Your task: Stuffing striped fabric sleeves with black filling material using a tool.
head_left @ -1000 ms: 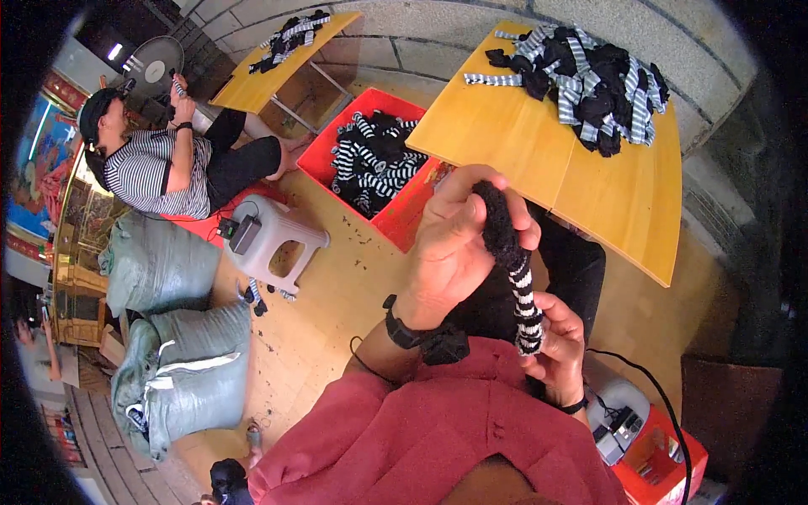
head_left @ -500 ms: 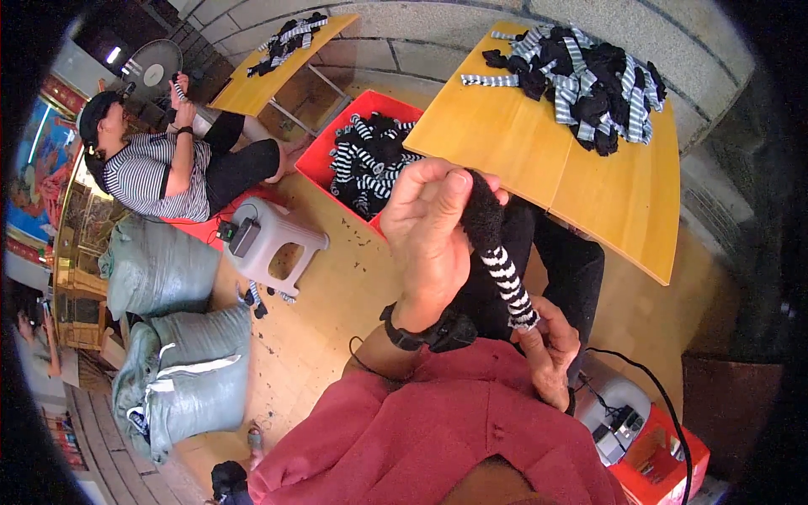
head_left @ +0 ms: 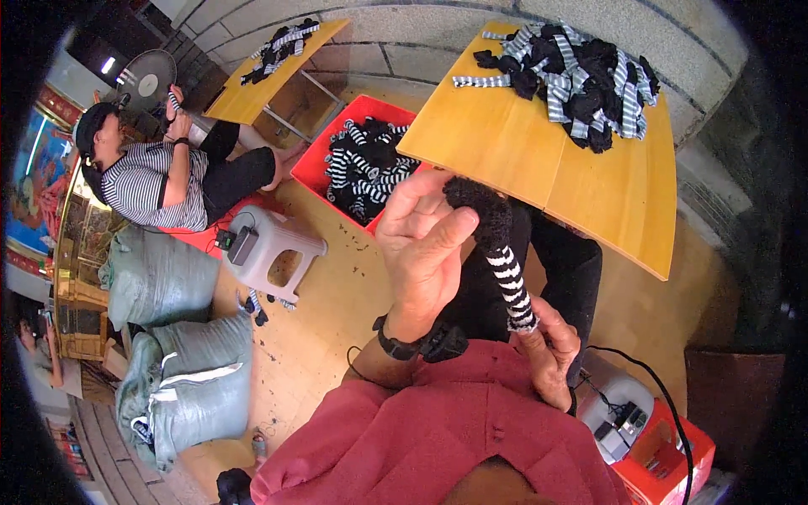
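Observation:
A knitted black-and-white striped sock point(head_left: 510, 278) with a fuzzy black end stretches between my hands in front of my lap. At its top, my left hand point(head_left: 421, 244) pinches the black end between thumb and fingers. Around the frayed lower edge of the striped part, my right hand point(head_left: 549, 355) is closed, with the thumb along the opening. The sock stands nearly upright, leaning slightly left at the top. A pile of grey-striped and black socks point(head_left: 581, 80) lies on the yellow table point(head_left: 539, 168) beyond my hands.
A red bin point(head_left: 316, 183) of striped socks stands left of the table. Further left, a person point(head_left: 164, 177) sits holding a striped piece near a fan point(head_left: 148, 80). A grey stool point(head_left: 290, 244) and stuffed sacks point(head_left: 202, 379) are at left; a red crate point(head_left: 665, 454) stands lower right.
The sock's black end has spread wider and bent left over my left fingers. My left thumb has moved slightly down on it. My right hand keeps its hold on the lower edge.

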The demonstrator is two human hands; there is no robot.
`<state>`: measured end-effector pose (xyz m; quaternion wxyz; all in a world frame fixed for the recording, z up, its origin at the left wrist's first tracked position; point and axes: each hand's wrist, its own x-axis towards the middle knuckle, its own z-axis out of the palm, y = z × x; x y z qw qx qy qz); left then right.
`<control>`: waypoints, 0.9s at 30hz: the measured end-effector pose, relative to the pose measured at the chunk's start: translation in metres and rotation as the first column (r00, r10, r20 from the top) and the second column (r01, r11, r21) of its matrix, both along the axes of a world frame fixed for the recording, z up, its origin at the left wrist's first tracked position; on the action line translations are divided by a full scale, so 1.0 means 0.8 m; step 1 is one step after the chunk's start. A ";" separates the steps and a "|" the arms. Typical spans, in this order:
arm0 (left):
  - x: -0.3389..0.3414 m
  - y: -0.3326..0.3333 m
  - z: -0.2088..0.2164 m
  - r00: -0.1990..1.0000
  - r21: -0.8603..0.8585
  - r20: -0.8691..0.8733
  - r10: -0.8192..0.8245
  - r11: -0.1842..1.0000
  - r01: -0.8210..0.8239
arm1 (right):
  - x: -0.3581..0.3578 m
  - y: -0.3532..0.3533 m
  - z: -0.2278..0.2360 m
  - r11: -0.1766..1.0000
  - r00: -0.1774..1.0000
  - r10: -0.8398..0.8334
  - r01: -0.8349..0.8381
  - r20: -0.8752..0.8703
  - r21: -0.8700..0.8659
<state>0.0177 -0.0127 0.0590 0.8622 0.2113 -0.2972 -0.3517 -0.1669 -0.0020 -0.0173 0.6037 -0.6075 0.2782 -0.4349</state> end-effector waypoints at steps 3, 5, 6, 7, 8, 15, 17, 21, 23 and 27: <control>0.008 0.003 -0.010 0.994 0.161 0.089 0.063 0.984 -0.077 | -0.003 -0.003 -0.005 0.999 0.999 0.038 -0.038 0.023 -0.001; 0.009 -0.002 -0.009 0.982 0.030 0.141 0.122 0.991 -0.128 | -0.002 -0.004 -0.005 0.998 0.997 0.061 -0.062 0.057 0.018; 0.007 -0.002 -0.006 0.983 0.033 0.140 0.121 0.991 -0.127 | -0.001 -0.006 -0.002 0.998 0.999 0.048 -0.048 -0.016 -0.040; 0.003 -0.002 -0.001 0.985 0.056 0.136 0.107 0.992 -0.115 | 0.000 -0.006 0.000 0.994 0.996 0.031 -0.039 -0.087 -0.098; 0.001 -0.002 0.001 0.987 0.076 0.130 0.093 0.992 -0.103 | 0.001 -0.006 0.003 0.995 0.996 0.030 -0.038 -0.088 -0.096; 0.002 -0.002 -0.010 0.993 0.055 0.001 0.117 0.992 -0.117 | 0.006 -0.001 -0.008 1.000 0.999 0.021 -0.021 0.026 -0.023; 0.005 -0.001 -0.018 0.991 0.097 -0.116 0.068 0.994 -0.056 | 0.001 0.002 -0.003 0.998 1.000 0.008 -0.010 0.018 0.058; 0.002 0.001 -0.015 1.000 0.002 0.008 0.014 1.000 -0.014 | -0.002 -0.003 -0.015 1.000 0.995 0.026 -0.027 0.096 0.003; -0.007 0.000 -0.002 0.999 0.025 0.038 -0.014 1.000 0.013 | -0.003 -0.007 -0.010 0.990 1.000 -0.013 0.012 -0.002 -0.139; -0.007 0.001 -0.012 0.986 0.026 0.166 0.012 1.000 -0.017 | -0.004 -0.006 -0.004 0.995 0.999 -0.030 0.032 0.018 -0.091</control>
